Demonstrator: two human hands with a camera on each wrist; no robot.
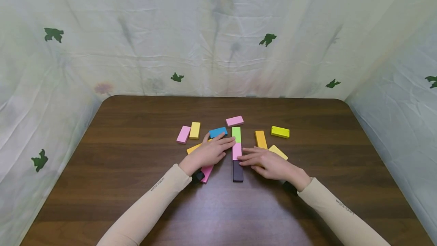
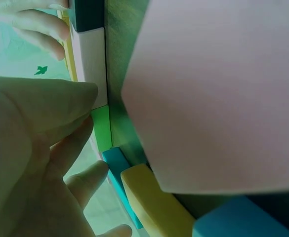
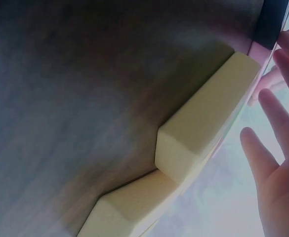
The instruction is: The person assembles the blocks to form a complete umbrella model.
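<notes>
A green block, a pink block and a black block lie end to end in a straight row on the table. My left hand reaches in from the left, its extended fingers touching the row near where green meets pink. From the other side, my right hand has its fingertips against the row around the pink and black joint. Neither hand grips a block. In the left wrist view the thumb lies along the side of the pink block, close to the green block.
A blue block, an orange block and another pink block lie partly under my left hand and wrist. Near my right hand are an orange block and pale yellow block. Several more lie behind, including a bright yellow block.
</notes>
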